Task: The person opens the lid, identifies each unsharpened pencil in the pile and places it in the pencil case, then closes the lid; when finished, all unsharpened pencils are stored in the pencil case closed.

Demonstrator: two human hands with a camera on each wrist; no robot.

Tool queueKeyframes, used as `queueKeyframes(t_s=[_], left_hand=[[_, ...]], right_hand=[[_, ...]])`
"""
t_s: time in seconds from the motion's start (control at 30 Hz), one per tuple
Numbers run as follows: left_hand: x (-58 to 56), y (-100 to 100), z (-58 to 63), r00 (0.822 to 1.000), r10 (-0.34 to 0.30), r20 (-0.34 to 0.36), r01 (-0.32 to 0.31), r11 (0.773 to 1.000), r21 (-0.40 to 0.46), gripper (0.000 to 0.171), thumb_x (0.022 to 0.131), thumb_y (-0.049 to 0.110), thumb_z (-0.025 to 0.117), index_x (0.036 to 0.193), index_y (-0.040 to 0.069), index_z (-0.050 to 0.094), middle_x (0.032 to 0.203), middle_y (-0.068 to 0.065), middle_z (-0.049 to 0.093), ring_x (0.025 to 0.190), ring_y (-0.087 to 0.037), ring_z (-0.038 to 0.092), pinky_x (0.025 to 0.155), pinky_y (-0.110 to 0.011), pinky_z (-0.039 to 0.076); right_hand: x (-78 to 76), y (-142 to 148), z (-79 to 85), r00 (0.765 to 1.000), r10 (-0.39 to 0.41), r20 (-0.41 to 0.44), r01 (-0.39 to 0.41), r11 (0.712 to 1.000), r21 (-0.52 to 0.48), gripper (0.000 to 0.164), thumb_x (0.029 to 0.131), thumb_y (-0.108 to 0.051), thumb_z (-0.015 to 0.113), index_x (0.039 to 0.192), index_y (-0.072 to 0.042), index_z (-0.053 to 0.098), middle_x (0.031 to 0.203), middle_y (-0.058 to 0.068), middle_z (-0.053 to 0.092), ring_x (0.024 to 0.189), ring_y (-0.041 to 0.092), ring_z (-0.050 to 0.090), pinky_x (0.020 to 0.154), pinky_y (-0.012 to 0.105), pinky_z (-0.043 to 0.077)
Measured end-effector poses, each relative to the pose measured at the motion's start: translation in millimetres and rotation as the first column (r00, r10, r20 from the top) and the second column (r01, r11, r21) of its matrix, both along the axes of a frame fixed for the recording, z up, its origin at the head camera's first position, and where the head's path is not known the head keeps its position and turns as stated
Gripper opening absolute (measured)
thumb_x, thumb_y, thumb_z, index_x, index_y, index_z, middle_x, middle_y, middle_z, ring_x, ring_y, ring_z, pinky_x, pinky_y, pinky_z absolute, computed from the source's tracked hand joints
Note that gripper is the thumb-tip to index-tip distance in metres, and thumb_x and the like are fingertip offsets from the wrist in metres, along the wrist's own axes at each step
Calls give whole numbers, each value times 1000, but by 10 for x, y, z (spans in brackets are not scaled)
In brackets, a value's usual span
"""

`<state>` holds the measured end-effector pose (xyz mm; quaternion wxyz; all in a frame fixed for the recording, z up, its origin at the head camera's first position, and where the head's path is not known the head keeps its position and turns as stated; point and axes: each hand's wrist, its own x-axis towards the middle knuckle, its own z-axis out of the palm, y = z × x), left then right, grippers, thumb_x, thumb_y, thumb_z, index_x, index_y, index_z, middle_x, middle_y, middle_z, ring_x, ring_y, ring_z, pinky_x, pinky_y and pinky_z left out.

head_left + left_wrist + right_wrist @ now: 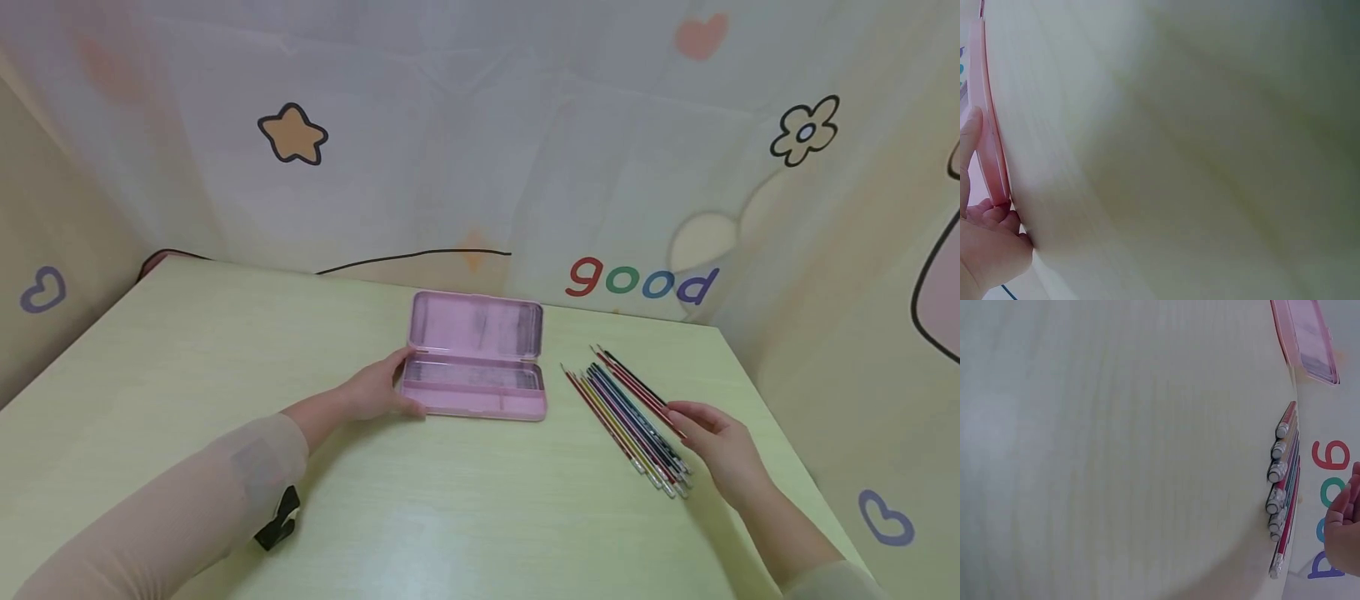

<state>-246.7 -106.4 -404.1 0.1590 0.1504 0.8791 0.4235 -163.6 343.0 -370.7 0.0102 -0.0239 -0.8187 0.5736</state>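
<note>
The left hand [371, 390] grips the open pink case [474, 400] mid-frame, apparently to steady it; the right hand [712, 442] meets the pencils [633, 427] right of centre, whether pinching any I can't tell

A pink pencil case [465, 400] (hinged lid back) lies open at the frame's centre; slim, multicoloured pencils [630, 429] slant together right of it.

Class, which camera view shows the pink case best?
The head view: the pink case appears almost whole, open, with its compartments visible. The left wrist view shows only a narrow side strip at left; the right wrist view, just part, cut off at the top.
</note>
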Motion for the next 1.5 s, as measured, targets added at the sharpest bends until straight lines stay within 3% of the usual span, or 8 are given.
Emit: queueKeyframes(t_s=[0.23,0.4,0.63,0.8,1.0,1.1,1.5], left_hand=[[12,3,-7,1000,-6,-5,6,1000,0,108,71,31,82,148,0,11,151,-21,20,138,-31,19,111,-43,19],[10,5,-20,1000,6,5,-6,1000,-6,109,71,33,82,148,1,11,151,-20,19,138,-31,19,111,-43,19],[6,2,10,1000,9,6,-9,1000,-11,108,72,32,81,148,2,12,152,-19,19,138,-31,18,111,-44,18],[-2,0,-2,1000,8,2,-7,1000,-26,108,72,34,81,148,2,11,152,-19,18,139,-32,17,112,-44,17],[1,0,-19,1000,13,14,-13,1000,-19,108,72,34,81,149,3,11,152,-19,17,139,-32,17,111,-44,18],[4,-7,-18,1000,15,19,-15,1000,-18,108,72,33,81,149,3,11,152,-19,17,139,-32,17,111,-44,17],[-2,-14,-19,1000,3,3,-3,1000,-23,107,73,32,80,148,2,11,152,-19,18,139,-32,18,112,-44,17]], right_hand=[[136,143,-92,999,-27,24,28,999,-21,23,91,-23,62,109,-10,67,95,-17,65,91,0,57,74,16,49],[220,221,-162,996,-64,61,63,998,17,28,91,-26,62,110,-6,66,95,-21,63,89,0,57,73,16,50],[274,270,-237,989,-113,99,111,994,22,16,89,-26,64,100,-17,70,89,-19,65,78,2,57,67,17,50],[292,313,-294,986,-137,93,133,990,41,20,89,-26,64,103,-12,70,87,-20,65,78,-2,58,67,16,50],[323,335,-345,986,-143,90,129,981,145,44,87,-25,67,116,8,59,87,-24,63,81,-9,56,70,12,49],[334,330,-366,985,-137,104,115,974,194,50,87,-24,67,120,11,54,89,-24,62,83,-12,54,72,9,47],[327,276,-410,981,-180,76,146,932,331,42,88,-17,66,119,9,56,103,5,68,78,-11,55,70,7,45]])
